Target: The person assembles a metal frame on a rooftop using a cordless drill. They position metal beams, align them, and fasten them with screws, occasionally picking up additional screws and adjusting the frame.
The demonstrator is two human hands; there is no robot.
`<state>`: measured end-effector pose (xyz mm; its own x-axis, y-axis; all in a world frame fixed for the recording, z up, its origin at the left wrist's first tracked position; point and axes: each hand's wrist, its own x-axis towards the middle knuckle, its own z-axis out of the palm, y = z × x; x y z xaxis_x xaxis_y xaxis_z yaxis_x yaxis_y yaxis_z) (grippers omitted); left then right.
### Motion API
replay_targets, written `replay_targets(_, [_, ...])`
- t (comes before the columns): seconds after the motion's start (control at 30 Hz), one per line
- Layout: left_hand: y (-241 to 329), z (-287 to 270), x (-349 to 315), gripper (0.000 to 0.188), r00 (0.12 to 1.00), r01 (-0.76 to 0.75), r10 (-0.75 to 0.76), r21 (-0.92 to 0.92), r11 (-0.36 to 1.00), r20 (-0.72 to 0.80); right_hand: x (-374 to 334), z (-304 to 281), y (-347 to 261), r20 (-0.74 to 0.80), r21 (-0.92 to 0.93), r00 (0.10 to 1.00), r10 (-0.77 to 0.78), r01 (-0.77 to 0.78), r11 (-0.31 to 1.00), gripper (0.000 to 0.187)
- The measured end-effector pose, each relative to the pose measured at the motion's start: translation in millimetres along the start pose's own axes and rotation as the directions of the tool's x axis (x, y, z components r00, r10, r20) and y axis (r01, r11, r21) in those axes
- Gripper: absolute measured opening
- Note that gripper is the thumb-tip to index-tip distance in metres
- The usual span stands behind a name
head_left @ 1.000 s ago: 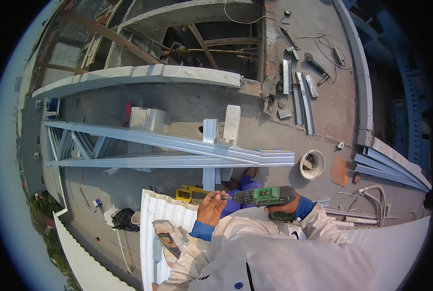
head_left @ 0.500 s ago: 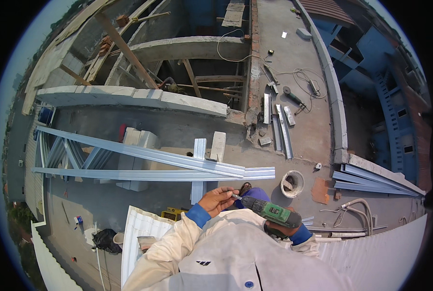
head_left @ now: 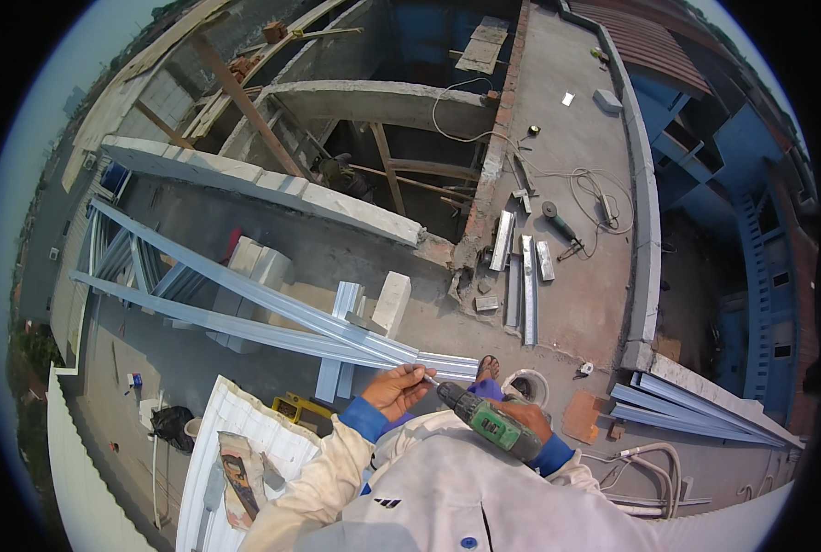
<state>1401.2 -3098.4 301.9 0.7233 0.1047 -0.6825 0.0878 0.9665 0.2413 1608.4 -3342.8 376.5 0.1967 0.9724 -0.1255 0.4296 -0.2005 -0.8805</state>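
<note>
The drill [head_left: 491, 423], green and black with a dark stubby nose, sat aslant in the right hand [head_left: 528, 418], its nose aimed forward and leftward, while the slim metal bit [head_left: 433, 380] jutting from it was pinched near its tip by the left hand [head_left: 394, 392].

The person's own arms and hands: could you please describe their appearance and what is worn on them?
Both the left hand and the right hand are without gloves. The arms wear long, loose, wrinkled sleeves of pale cream fabric, ending in blue cuffs at the wrists. No marking can be made out on the sleeves.
</note>
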Motion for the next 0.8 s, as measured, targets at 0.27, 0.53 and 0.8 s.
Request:
replay_targets(0.27, [-61,49,51,0.021,0.984,-0.176,0.18,-0.191,0.966,0.002,13,-96,63,0.188,0.114,0.981,-0.042,0.021,0.993,0.047])
replay_targets(0.53, [-142,33,94,0.028,0.891,-0.425,0.358,-0.238,0.873,-0.278,54,-101,86,0.342,0.197,0.933,0.114,-0.19,0.962,0.033])
replay_targets(0.8, [-187,-159,188,0.047,0.508,-0.081,0.287,0.287,0.955,-0.812,66,-113,113,0.341,0.158,0.861,0.378,-0.449,0.879,0.036])
